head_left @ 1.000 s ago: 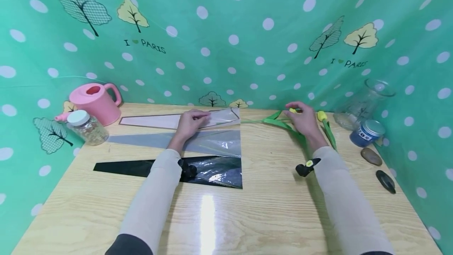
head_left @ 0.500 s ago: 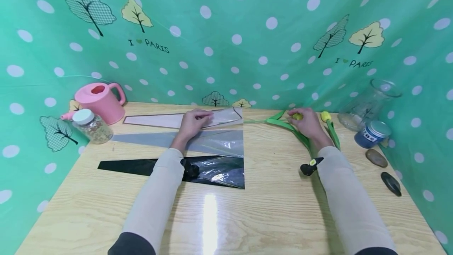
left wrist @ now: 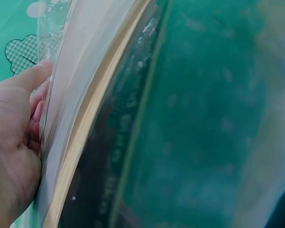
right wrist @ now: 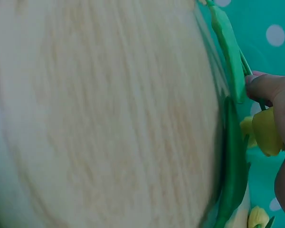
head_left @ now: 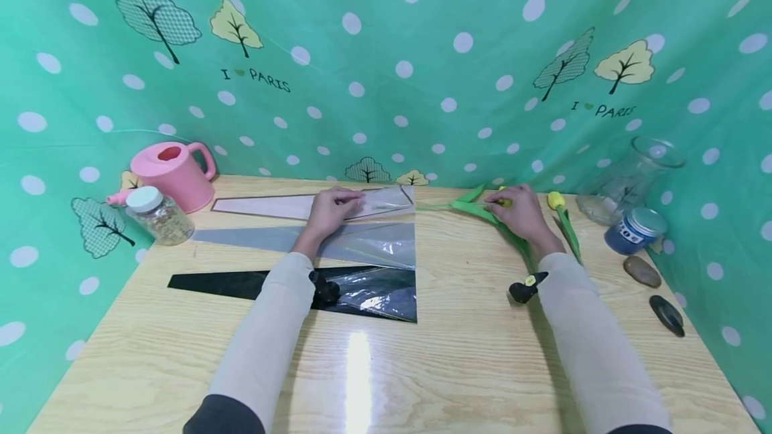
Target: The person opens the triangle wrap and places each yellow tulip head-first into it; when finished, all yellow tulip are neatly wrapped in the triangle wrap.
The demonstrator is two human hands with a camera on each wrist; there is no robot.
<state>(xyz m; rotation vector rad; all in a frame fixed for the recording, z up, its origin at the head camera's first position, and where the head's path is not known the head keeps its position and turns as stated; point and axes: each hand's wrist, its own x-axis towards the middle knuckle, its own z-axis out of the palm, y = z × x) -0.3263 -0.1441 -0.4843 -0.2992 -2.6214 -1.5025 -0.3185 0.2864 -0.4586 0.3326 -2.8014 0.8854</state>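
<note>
The left hand [head_left: 328,211] pinches the clear, crinkly film of the far sleeve [head_left: 265,205], a long pale taper with a thin brown border. The right hand [head_left: 521,209] grips a tulip [head_left: 473,209] between thumb and fingers, just below its rounded yellow bloom. Its smooth green leaves spread to the right of the sleeve, and its thin stem reaches left to the sleeve's wide end; whether it lies inside or on top, I cannot tell. Nearer lie a matte grey sleeve [head_left: 241,238] and a glossy black sleeve [head_left: 374,293], on a wood-grained table [head_left: 452,367]. Another tulip [head_left: 567,228] lies farther right.
</note>
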